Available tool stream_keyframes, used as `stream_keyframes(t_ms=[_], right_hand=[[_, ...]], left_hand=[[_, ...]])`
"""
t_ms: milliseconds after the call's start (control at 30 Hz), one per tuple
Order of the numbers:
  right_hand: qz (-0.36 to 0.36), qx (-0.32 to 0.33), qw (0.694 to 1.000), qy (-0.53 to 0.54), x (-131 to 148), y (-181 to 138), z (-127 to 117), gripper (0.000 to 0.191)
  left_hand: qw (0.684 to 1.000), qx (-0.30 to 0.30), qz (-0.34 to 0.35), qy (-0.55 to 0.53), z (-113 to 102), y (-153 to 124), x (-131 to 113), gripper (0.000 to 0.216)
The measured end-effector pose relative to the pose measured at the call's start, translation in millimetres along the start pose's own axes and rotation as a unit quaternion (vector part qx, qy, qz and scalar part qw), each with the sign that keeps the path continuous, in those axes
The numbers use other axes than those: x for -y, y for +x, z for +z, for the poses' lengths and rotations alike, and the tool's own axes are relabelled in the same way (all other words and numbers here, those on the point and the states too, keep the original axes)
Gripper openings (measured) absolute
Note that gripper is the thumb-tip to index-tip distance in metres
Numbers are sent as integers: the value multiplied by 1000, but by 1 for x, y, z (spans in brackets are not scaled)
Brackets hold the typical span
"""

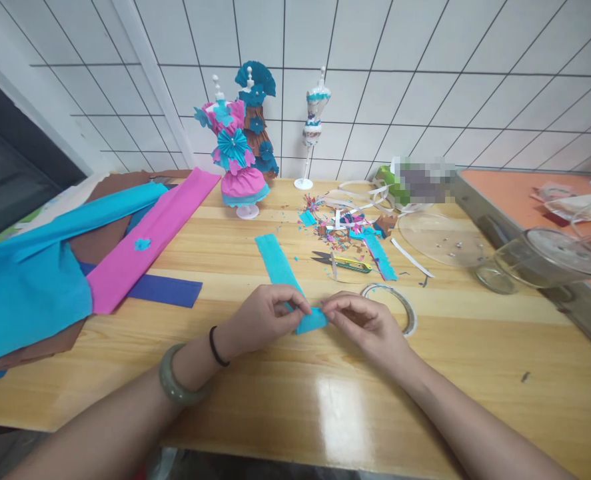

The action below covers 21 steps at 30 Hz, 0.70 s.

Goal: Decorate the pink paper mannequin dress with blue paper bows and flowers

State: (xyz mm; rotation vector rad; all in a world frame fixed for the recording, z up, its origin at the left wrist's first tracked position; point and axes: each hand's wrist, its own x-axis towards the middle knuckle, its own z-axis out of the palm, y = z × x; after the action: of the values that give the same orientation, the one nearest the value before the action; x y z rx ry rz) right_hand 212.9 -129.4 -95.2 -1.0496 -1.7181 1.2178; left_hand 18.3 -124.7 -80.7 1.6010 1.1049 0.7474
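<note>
Between my two hands is a small turquoise crepe paper piece [312,322], just above the wooden table. My left hand [268,313] pinches its left end between thumb and fingers. At the other end, my right hand [368,320] pinches the upper right corner. Behind my left hand a longer turquoise paper strip [275,260] lies on the table; whether it joins the small piece is hidden. A roll of double-sided tape [409,310] lies flat behind my right hand. Farther back are yellow-handled thread snips [345,262], their blades pointing left.
Paper scraps [335,227] lie behind the snips. Sheets of crepe paper [40,287] pile up at the left. Two paper-dressed mannequins [232,160] and a barer mannequin [315,120] stand by the tiled wall. A clear container [550,257] lies at the right.
</note>
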Motion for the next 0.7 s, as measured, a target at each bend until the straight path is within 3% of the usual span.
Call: stream_keyframes(t_ms=[133,367,700], right_hand=[[-10,6,1000,-1,-2,1,1,10],[0,-15,1000,-17,-6,2,4,12],[-18,-20,999,-25,-6,2,3,14]], left_hand=[[1000,-7,11,23,0,0,0,16],[998,0,-31,-46,1,-1,4,19],[998,-7,-30,-57,2,1,7,21]])
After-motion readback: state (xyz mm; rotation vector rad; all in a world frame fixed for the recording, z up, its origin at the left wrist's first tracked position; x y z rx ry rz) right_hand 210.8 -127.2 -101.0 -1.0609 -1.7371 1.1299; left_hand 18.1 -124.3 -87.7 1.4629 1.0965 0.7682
